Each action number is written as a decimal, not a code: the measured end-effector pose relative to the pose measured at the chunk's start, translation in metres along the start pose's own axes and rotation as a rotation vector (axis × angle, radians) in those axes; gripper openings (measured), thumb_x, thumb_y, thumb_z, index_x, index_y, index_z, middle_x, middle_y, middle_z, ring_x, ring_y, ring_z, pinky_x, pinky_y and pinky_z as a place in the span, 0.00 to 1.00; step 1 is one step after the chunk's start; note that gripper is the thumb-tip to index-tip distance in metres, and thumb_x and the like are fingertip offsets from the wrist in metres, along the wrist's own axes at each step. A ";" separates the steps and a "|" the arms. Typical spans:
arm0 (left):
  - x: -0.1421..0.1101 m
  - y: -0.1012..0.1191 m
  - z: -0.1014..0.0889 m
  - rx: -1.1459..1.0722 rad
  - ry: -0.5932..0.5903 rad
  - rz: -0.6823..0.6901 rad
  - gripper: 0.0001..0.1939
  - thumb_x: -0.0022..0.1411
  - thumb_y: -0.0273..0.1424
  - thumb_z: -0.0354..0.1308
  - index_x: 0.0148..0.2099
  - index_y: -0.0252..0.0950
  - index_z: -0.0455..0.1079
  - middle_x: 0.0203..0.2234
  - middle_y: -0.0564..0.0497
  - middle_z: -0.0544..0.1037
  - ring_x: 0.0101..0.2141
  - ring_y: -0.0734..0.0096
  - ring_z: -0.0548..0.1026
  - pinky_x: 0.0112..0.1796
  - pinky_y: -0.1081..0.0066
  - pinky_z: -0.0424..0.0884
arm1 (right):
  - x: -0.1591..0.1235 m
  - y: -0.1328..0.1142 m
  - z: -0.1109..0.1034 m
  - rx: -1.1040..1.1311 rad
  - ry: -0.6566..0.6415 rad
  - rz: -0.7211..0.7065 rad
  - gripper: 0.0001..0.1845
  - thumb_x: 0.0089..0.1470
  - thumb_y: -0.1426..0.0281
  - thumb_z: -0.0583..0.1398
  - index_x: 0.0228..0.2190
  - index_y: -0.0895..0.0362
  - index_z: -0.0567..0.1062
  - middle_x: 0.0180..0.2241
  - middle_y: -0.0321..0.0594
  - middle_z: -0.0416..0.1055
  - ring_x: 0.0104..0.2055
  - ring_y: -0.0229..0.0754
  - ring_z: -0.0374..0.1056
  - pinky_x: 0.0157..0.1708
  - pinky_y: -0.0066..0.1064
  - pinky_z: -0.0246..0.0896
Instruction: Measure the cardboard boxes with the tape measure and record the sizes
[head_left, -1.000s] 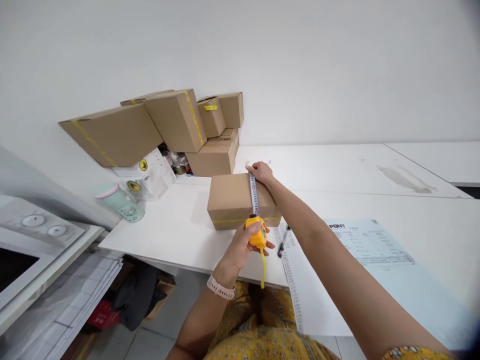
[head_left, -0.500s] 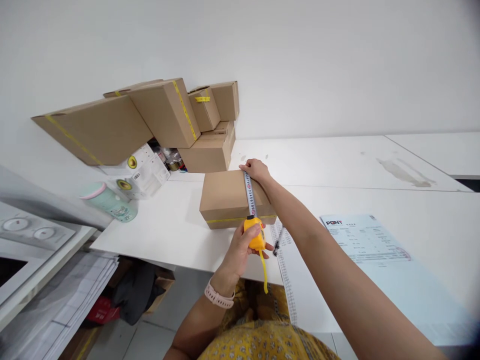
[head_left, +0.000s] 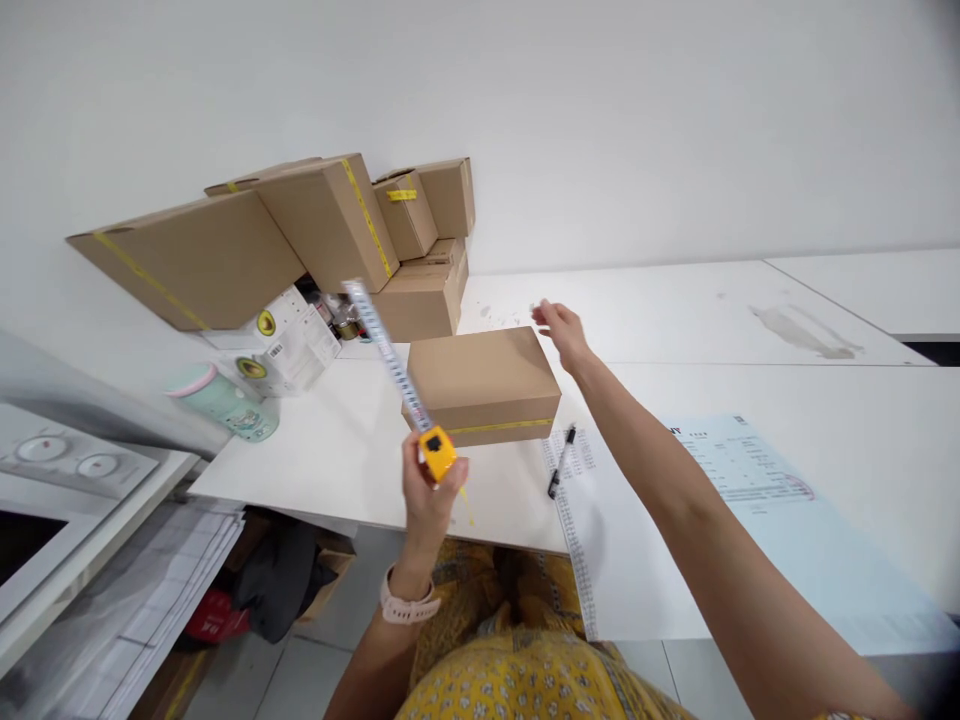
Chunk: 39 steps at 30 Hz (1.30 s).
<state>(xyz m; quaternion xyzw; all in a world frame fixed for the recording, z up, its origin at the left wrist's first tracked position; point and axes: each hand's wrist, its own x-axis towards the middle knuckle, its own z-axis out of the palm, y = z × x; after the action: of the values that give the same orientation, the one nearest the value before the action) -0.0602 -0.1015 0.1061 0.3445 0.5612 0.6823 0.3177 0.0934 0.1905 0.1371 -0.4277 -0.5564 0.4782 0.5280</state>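
My left hand is wrapped round a yellow tape measure, in front of a brown cardboard box. The extended metal blade slants up and left from the case, its far end free in the air and blurred. A band of yellow tape runs along the box's near side. Just off the box's far right corner, my right hand hangs with its fingers loosely bent and apart, holding nothing. A black pen lies on the spiral notebook right of the box.
Several taped cardboard boxes are stacked at the back left. Before them stand a white carton with avocado pictures and a mint green tumbler. A printed sheet lies at the right. A white appliance stands at the far left.
The tape blade has come off the box top and swung left with my left hand. My right hand has let go of the blade's end and moved right, off the box.
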 end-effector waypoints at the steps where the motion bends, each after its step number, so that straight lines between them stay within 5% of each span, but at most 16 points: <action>1: 0.005 -0.003 -0.013 0.043 0.079 0.032 0.34 0.50 0.41 0.73 0.55 0.40 0.62 0.39 0.52 0.73 0.33 0.69 0.79 0.30 0.72 0.77 | -0.012 0.006 -0.014 -0.017 0.054 0.041 0.25 0.57 0.45 0.59 0.31 0.56 0.74 0.37 0.43 0.75 0.39 0.40 0.69 0.37 0.31 0.64; 3: 0.017 -0.011 -0.034 0.078 0.165 0.020 0.35 0.49 0.42 0.73 0.54 0.40 0.62 0.38 0.53 0.72 0.32 0.69 0.79 0.29 0.73 0.76 | -0.042 0.018 -0.037 -0.091 0.111 0.132 0.27 0.57 0.43 0.57 0.31 0.56 0.74 0.30 0.40 0.71 0.33 0.40 0.66 0.32 0.30 0.62; 6: 0.032 -0.018 -0.049 0.052 0.126 -0.091 0.34 0.49 0.45 0.72 0.52 0.38 0.62 0.38 0.53 0.72 0.30 0.68 0.80 0.27 0.71 0.76 | -0.085 0.028 -0.052 -0.147 0.026 0.203 0.30 0.58 0.41 0.54 0.38 0.56 0.75 0.28 0.38 0.69 0.31 0.40 0.65 0.29 0.31 0.62; 10: 0.045 -0.007 -0.046 0.013 0.013 -0.094 0.31 0.50 0.45 0.71 0.50 0.37 0.63 0.37 0.54 0.73 0.26 0.68 0.80 0.25 0.70 0.76 | -0.108 0.010 -0.042 -0.166 -0.104 0.047 0.34 0.59 0.41 0.54 0.52 0.53 0.73 0.32 0.37 0.70 0.32 0.40 0.64 0.31 0.33 0.62; 13: 0.058 0.015 -0.042 -0.042 0.000 -0.020 0.30 0.49 0.44 0.71 0.49 0.37 0.64 0.41 0.51 0.75 0.25 0.69 0.80 0.22 0.72 0.74 | -0.096 -0.016 -0.034 -0.267 -0.090 -0.120 0.32 0.57 0.44 0.59 0.53 0.50 0.74 0.28 0.33 0.65 0.32 0.40 0.62 0.33 0.33 0.60; 15: 0.066 0.031 -0.041 -0.080 -0.021 0.004 0.30 0.49 0.44 0.71 0.48 0.37 0.64 0.48 0.46 0.76 0.24 0.70 0.80 0.21 0.73 0.73 | -0.082 -0.028 -0.030 -0.372 -0.044 -0.184 0.25 0.56 0.46 0.61 0.43 0.51 0.78 0.26 0.33 0.63 0.31 0.41 0.61 0.34 0.34 0.59; 20: 0.061 0.049 -0.028 -0.059 0.018 0.123 0.28 0.52 0.43 0.70 0.49 0.39 0.63 0.54 0.42 0.74 0.26 0.71 0.80 0.21 0.73 0.74 | -0.046 -0.031 -0.013 -0.608 0.122 -0.336 0.20 0.60 0.50 0.58 0.27 0.53 0.72 0.36 0.43 0.68 0.42 0.48 0.65 0.40 0.39 0.60; 23: 0.038 0.040 -0.012 -0.071 -0.104 0.143 0.28 0.54 0.41 0.69 0.51 0.41 0.62 0.51 0.45 0.75 0.28 0.69 0.81 0.22 0.74 0.75 | -0.029 -0.028 -0.001 -0.696 0.096 -0.467 0.18 0.65 0.56 0.52 0.28 0.52 0.69 0.39 0.47 0.70 0.46 0.51 0.64 0.44 0.41 0.59; 28: -0.002 0.012 0.013 -0.082 -0.460 -0.118 0.28 0.55 0.42 0.69 0.52 0.41 0.62 0.48 0.46 0.74 0.30 0.69 0.80 0.24 0.74 0.75 | -0.017 -0.029 0.010 -0.872 0.035 -0.441 0.17 0.68 0.62 0.46 0.30 0.52 0.66 0.33 0.45 0.72 0.35 0.49 0.63 0.38 0.40 0.55; 33: -0.019 -0.006 0.018 -0.086 -0.517 -0.252 0.26 0.58 0.42 0.67 0.53 0.41 0.63 0.48 0.47 0.72 0.31 0.71 0.79 0.25 0.75 0.74 | -0.023 -0.028 0.012 -1.026 0.044 -0.580 0.20 0.70 0.65 0.43 0.36 0.54 0.72 0.37 0.50 0.74 0.40 0.52 0.65 0.42 0.41 0.53; 39: -0.023 -0.013 0.018 -0.119 -0.517 -0.278 0.27 0.56 0.44 0.67 0.53 0.41 0.63 0.47 0.47 0.72 0.30 0.71 0.79 0.24 0.74 0.73 | -0.029 -0.032 0.014 -1.103 -0.112 -0.771 0.25 0.64 0.78 0.45 0.54 0.53 0.73 0.45 0.48 0.74 0.46 0.51 0.63 0.47 0.41 0.51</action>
<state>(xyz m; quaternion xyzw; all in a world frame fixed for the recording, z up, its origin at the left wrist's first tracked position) -0.0322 -0.1086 0.0933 0.4075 0.4625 0.5537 0.5599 0.0829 0.1550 0.1640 -0.3799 -0.8586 -0.0768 0.3357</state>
